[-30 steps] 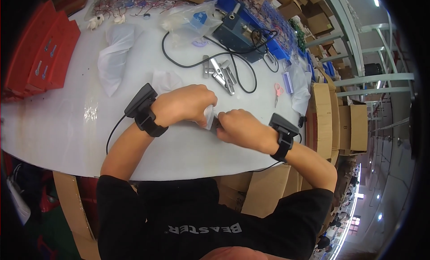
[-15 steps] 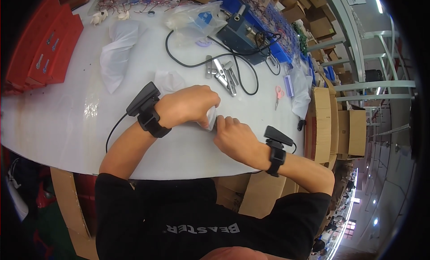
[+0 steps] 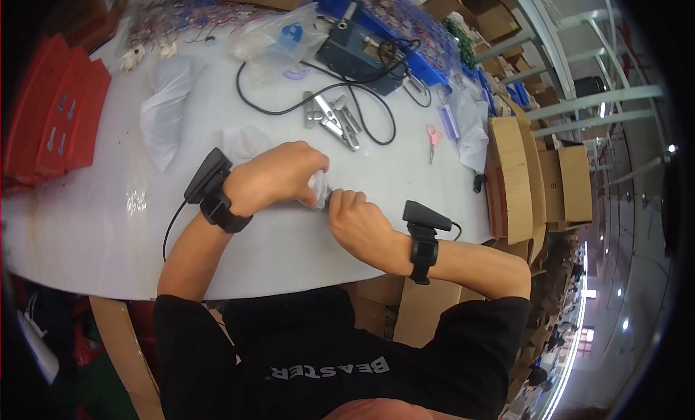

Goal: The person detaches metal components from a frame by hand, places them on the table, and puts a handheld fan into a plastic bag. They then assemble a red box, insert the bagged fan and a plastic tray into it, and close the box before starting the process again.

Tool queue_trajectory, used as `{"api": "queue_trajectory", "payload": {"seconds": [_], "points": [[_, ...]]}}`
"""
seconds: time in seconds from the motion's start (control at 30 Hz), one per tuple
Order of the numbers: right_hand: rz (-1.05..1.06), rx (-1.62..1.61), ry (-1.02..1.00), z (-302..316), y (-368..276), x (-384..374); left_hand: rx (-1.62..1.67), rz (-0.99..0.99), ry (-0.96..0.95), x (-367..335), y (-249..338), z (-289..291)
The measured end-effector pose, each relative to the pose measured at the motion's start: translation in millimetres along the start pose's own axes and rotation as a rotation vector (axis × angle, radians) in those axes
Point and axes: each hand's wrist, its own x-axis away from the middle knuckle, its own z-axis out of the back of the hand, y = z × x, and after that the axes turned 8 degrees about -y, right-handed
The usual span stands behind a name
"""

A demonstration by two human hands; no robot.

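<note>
My left hand is curled round a small bundle in thin white wrapping, which shows between thumb and fingers. What lies inside the wrapping is hidden. Just right of it, my right hand is closed with the knuckles up, its fingertips beside the bundle's end. Whatever those fingers pinch is too small to make out. Beyond the hands lie several silver metal tool-like pieces in a loose pile. Behind my left hand is a crumpled white wrapper.
A black cable loops from a dark blue machine at the back. Clear plastic bag, white wrapped bundle and red bins stand farther left. Pink scissors and a purple strip lie right, near cardboard boxes.
The view has shifted, so the table and things on it sit farther left in the picture. Both hands keep nearly the same grip and place around the bundle.
</note>
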Motion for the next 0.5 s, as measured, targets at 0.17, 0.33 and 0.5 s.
{"api": "queue_trajectory", "payload": {"seconds": [0.17, 0.33, 0.5], "points": [[0.003, 0.142, -0.034, 2, -4, -1, -0.02, -0.018, 0.038, 0, -1, -1], [-0.013, 0.132, 0.045, -15, 0, 4, -0.002, 0.036, -0.009, -2, 6, 3], [-0.076, -0.193, 0.177, -17, 3, 14, 0.001, 0.078, -0.067, -1, 13, 11]]}}
